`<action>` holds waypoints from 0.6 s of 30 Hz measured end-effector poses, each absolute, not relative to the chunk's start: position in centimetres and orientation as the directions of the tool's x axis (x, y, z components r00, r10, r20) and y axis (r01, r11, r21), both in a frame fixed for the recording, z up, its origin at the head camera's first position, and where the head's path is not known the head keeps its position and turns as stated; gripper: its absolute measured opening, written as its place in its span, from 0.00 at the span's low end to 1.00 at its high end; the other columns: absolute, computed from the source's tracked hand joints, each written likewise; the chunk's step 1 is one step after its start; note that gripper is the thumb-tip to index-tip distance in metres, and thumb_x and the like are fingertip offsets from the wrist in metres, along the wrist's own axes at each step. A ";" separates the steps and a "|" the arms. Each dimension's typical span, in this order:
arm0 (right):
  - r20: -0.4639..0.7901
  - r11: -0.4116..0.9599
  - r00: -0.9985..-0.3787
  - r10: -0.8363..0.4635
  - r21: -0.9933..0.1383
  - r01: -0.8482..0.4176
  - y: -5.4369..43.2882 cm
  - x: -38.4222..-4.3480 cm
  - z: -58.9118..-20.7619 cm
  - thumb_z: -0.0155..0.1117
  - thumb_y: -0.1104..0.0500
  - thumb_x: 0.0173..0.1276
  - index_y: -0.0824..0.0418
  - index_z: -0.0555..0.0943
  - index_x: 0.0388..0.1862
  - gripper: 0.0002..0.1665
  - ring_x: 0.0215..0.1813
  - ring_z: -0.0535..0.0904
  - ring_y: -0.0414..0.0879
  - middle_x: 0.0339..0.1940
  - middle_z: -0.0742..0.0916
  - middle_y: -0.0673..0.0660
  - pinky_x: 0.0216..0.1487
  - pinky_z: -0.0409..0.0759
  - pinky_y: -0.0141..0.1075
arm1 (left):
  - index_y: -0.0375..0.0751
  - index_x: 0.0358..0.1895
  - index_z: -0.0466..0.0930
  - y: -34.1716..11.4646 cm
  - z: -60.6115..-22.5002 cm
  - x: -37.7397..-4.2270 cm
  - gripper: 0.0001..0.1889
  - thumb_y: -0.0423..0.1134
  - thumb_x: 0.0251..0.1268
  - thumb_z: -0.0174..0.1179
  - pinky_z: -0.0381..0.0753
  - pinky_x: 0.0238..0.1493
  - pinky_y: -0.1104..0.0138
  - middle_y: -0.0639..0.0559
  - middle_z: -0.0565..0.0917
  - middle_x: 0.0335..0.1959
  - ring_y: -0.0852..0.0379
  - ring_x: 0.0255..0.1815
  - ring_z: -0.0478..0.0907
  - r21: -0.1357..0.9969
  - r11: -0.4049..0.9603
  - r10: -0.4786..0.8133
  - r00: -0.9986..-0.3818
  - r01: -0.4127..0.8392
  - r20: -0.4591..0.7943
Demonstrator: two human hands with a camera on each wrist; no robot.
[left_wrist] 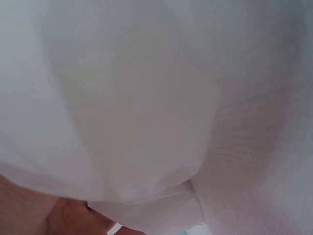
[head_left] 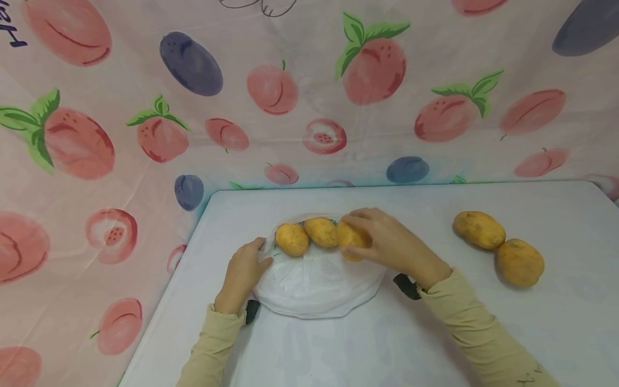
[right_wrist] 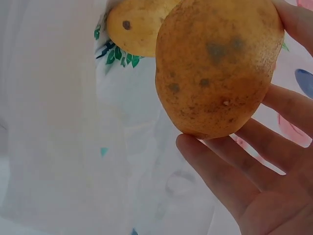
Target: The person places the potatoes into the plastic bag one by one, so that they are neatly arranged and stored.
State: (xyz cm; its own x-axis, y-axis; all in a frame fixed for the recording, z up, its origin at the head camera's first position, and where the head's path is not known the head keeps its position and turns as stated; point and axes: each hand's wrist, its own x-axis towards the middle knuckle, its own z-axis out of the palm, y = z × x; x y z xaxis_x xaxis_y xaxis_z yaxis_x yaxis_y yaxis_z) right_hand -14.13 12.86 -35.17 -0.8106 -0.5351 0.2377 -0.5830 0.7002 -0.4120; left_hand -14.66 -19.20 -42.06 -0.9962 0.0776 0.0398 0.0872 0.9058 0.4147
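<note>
A white plastic bag (head_left: 319,290) lies on the table with its mouth toward the back. Two yellow potatoes, a left one (head_left: 292,239) and a middle one (head_left: 321,232), sit side by side in that mouth. My left hand (head_left: 243,275) holds the bag's left edge between thumb and fingers; the bag's white film (left_wrist: 142,107) fills most of the left wrist view. Over the bag's right side, my right hand (head_left: 397,242) grips a third potato (right_wrist: 220,68), brown-spotted, by its ends. Behind it in the right wrist view is part of another potato (right_wrist: 139,24).
Two more potatoes, an oblong one (head_left: 479,229) and a rounder one (head_left: 520,263), lie touching on the right of the white table (head_left: 338,355). A fruit-print cloth (head_left: 300,123) hangs behind the table and along its left side.
</note>
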 end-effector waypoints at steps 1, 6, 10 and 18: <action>0.234 0.701 -0.810 -0.537 -0.411 -0.583 12.8 -14.1 -35.3 0.69 0.41 0.64 0.61 0.78 0.64 0.36 0.65 0.75 0.60 0.62 0.80 0.64 0.66 0.74 0.56 | 0.30 0.62 0.75 -19.2 -42.0 -14.6 0.26 0.36 0.61 0.69 0.79 0.57 0.47 0.35 0.83 0.56 0.37 0.58 0.79 0.413 0.907 0.078 -0.996 0.088 0.042; 0.221 0.697 -0.809 -0.544 -0.417 -0.583 12.5 -14.2 -35.8 0.71 0.43 0.63 0.63 0.78 0.63 0.36 0.66 0.74 0.60 0.63 0.80 0.64 0.67 0.74 0.55 | 0.30 0.61 0.76 -19.1 -42.0 -14.5 0.26 0.36 0.61 0.69 0.80 0.56 0.47 0.35 0.83 0.54 0.37 0.57 0.80 0.404 0.909 0.084 -0.995 0.100 0.058; 0.197 0.699 -0.812 -0.549 -0.425 -0.576 12.3 -14.3 -36.1 0.72 0.43 0.63 0.64 0.78 0.63 0.37 0.66 0.74 0.60 0.63 0.80 0.64 0.67 0.73 0.54 | 0.30 0.61 0.76 -19.1 -42.0 -14.6 0.26 0.36 0.61 0.69 0.80 0.55 0.47 0.35 0.84 0.54 0.37 0.56 0.80 0.401 0.910 0.089 -0.994 0.106 0.061; 0.167 0.699 -0.809 -0.564 -0.426 -0.575 12.2 -14.6 -36.6 0.73 0.45 0.62 0.65 0.77 0.64 0.37 0.65 0.75 0.60 0.62 0.80 0.65 0.68 0.72 0.54 | 0.30 0.61 0.76 -19.2 -42.1 -14.7 0.26 0.36 0.61 0.69 0.80 0.55 0.47 0.35 0.84 0.53 0.37 0.56 0.80 0.399 0.910 0.093 -0.993 0.112 0.065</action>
State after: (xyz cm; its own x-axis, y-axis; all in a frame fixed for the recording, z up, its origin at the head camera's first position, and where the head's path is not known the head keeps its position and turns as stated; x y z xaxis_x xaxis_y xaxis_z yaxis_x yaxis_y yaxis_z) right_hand -14.60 12.22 -36.59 -0.8088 -0.5637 0.1675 -0.5751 0.6986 -0.4258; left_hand -14.66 -19.22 -42.11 -0.9935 0.0933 0.0655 0.1118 0.9102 0.3987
